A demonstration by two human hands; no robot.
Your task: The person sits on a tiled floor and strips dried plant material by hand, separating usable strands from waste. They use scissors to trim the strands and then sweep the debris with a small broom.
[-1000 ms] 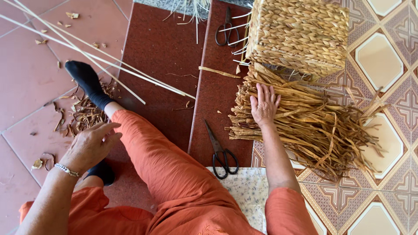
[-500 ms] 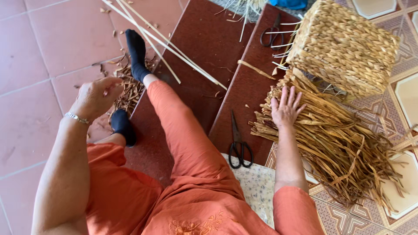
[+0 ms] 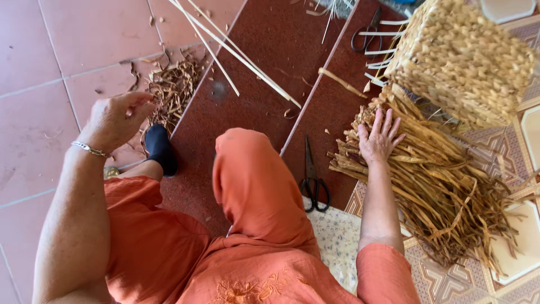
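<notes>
My right hand (image 3: 379, 138) lies flat on the pile of dried straw strips (image 3: 433, 186), fingers (image 3: 376, 121) spread and open, gripping nothing yet. The pile fans out on the floor to my right, its near ends under my palm, its far ends trailing toward the patterned tiles (image 3: 450, 281). To pick well, I judge I should press lightly, feel for one long, unbroken strip near the top, and draw it out along its length rather than lifting across the heap, so the others do not tangle or drag.

My left hand (image 3: 115, 121) hangs in the air over the red floor tiles (image 3: 45, 67), fingers loosely curled; I cannot tell whether a scrap sits inside them. Just beyond it lies a litter of dry trimmings (image 3: 171, 90).

The woven basket (image 3: 461, 59) touches the far edge of the pile, so there is little room that way. The black scissors (image 3: 312, 180) lie between my knee (image 3: 242, 152) and the pile, close to my wrist; pulling toward me means minding those blades. Long pale reeds (image 3: 236, 53) cross the floor ahead. The open room is leftward.
</notes>
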